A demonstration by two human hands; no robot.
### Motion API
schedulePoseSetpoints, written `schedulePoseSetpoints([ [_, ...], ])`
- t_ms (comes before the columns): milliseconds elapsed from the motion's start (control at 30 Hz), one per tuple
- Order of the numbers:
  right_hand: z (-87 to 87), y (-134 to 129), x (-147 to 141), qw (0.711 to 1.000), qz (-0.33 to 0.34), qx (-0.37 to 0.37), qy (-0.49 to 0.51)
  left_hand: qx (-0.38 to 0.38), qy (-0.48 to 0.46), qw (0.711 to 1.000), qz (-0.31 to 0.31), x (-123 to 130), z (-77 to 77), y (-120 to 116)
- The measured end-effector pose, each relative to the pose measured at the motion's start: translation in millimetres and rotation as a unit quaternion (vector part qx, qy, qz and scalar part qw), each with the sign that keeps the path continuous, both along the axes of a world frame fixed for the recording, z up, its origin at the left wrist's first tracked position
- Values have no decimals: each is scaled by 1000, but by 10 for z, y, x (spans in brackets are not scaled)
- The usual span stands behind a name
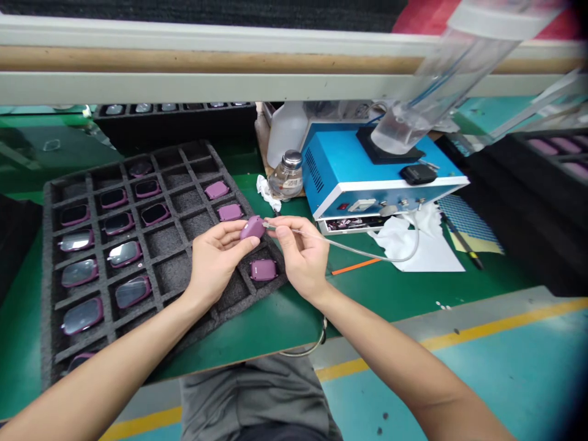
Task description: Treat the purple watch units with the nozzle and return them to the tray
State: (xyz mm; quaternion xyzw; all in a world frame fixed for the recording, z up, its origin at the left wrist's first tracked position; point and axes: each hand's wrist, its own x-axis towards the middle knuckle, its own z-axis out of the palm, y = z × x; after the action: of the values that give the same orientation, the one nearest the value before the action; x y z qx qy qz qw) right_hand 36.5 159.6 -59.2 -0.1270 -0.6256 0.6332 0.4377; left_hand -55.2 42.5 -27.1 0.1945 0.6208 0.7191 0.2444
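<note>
My left hand (215,256) grips a purple watch case (252,228) between thumb and fingers, above the right side of a dark foam tray (168,240). In my right hand (303,251) is the end of a clear thin tube (349,250), pinched between thumb and fingers. Its tip meets the right edge of the watch case; whether it enters the case is too small to tell. The tube curves right toward the front of a blue box-shaped machine (386,177). More purple cases lie in the tray's compartments, several on the left with dark glassy faces up.
A glass pump bottle (286,177) and crumpled tissue (268,195) stand behind my hands. To the right are white paper (432,248), an orange stick (356,266) and a marker (463,242). A shelf edge (184,86) crosses above, and a clear cylinder (427,92) rises from the machine.
</note>
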Motion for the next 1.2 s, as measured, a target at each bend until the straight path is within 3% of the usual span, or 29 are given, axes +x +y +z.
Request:
schedulePoseSetpoints([
  [1200, 12, 0, 4, 1000, 2, -5, -5, -1, 1, 1000, -4, 2, 1, -10],
])
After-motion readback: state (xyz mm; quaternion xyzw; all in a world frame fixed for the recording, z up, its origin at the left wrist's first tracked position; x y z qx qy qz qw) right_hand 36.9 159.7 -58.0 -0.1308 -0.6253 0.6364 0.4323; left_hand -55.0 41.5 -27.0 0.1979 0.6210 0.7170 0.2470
